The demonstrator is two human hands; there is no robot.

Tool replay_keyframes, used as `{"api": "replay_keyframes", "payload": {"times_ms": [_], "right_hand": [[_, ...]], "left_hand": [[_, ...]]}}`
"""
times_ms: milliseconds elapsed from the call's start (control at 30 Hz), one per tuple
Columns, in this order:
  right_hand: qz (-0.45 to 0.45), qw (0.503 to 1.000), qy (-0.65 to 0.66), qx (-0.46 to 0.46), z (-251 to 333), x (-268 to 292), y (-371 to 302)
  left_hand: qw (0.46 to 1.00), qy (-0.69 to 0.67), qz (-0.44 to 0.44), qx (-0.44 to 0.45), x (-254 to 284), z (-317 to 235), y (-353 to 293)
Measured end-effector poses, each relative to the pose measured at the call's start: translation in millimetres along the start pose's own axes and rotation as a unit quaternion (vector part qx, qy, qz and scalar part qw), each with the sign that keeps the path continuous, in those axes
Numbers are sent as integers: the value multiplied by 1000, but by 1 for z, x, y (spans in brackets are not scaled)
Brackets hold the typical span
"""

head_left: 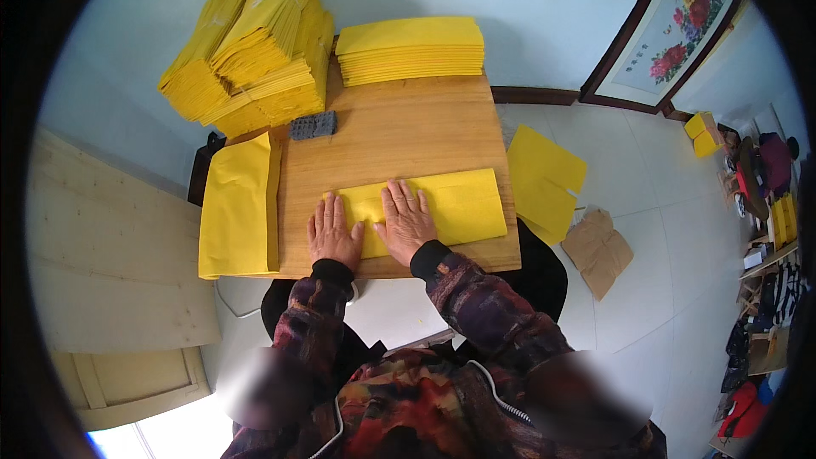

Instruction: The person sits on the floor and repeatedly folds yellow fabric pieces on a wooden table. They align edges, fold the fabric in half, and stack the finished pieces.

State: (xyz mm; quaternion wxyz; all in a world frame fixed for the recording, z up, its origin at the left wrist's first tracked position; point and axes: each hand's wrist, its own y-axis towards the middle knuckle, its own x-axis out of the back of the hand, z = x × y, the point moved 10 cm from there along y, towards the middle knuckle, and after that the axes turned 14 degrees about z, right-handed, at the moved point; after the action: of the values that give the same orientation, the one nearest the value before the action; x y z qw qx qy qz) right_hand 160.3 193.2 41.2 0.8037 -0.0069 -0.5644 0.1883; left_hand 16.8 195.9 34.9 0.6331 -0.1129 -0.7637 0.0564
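A folded yellow sheet [463,208], paper or felt by its look, lies lengthwise along the near edge of the wooden table. My right hand [406,219] rests flat on its middle, fingers stretched forward. At the sheet's left end lies my left hand [335,231], palm down with fingers out, partly over the sheet and partly over the wood. The two thumbs point toward each other with a small gap between. Left of my hands, a yellow stack [238,204] of folded sheets sits at the table's left edge.
Tied yellow bundles [263,25] are piled at the back left, beside a neat yellow stack [410,51]. A dark grey block [313,125] lies on the wooden table [399,132]. Right of it, a yellow sheet [546,183] and brown paper [597,248] are on the floor.
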Motion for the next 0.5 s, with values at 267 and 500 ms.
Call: {"api": "replay_keyframes", "payload": {"times_ms": [267, 500], "right_hand": [[-63, 986, -23, -150, -136, 35, -50], [-197, 958, 72, -197, -188, 76, -113]], "left_hand": [[1000, 5, -5, -3, -3, 2, -1], [1000, -11, 13, 6, -2, 3, 2]]}}
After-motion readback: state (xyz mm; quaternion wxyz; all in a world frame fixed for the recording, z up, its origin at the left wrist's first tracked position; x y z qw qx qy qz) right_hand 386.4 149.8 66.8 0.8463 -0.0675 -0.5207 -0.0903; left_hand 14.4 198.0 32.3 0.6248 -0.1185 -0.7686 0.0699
